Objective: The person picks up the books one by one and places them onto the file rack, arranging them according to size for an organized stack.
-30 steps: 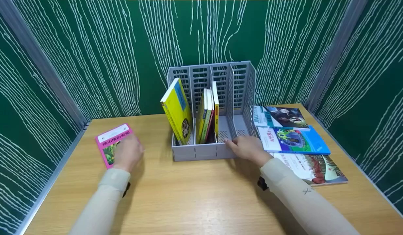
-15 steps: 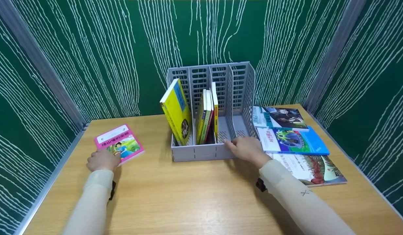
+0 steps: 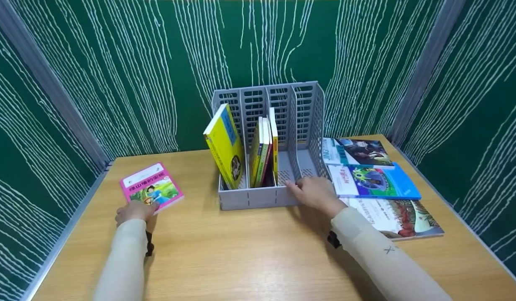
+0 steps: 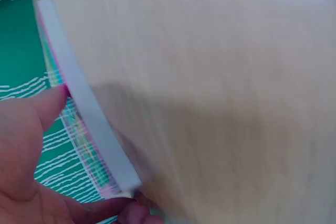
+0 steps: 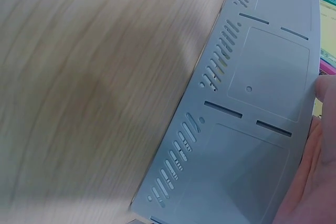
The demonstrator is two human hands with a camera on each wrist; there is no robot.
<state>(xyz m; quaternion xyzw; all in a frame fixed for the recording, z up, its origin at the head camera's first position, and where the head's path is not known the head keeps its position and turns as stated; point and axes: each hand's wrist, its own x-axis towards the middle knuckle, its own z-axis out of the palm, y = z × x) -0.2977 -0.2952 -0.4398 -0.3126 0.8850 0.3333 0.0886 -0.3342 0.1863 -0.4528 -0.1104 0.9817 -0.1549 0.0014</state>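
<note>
A pink book (image 3: 151, 189) lies at the table's left side. My left hand (image 3: 134, 210) grips its near edge. In the left wrist view the thumb (image 4: 31, 124) lies on the cover and a finger is curled under the book's (image 4: 84, 114) white page edge. A grey file rack (image 3: 258, 197) stands mid-table with a leaning yellow book (image 3: 225, 146) in its left slot and several thin books (image 3: 264, 152) in the middle slot. My right hand (image 3: 313, 191) holds the rack's front wall at the right. The right wrist view shows that wall (image 5: 252, 103) against my palm (image 5: 315, 182).
Three flat books lie right of the rack: a dark-covered one (image 3: 358, 150) at the back, a blue one (image 3: 373, 180) in the middle, and a white and red one (image 3: 398, 217) nearest. Green patterned walls enclose the wooden table (image 3: 249, 251) on three sides.
My left hand slid back off the top of the pink book to its near edge and took hold of it; the cover now shows. My right hand stayed on the rack.
</note>
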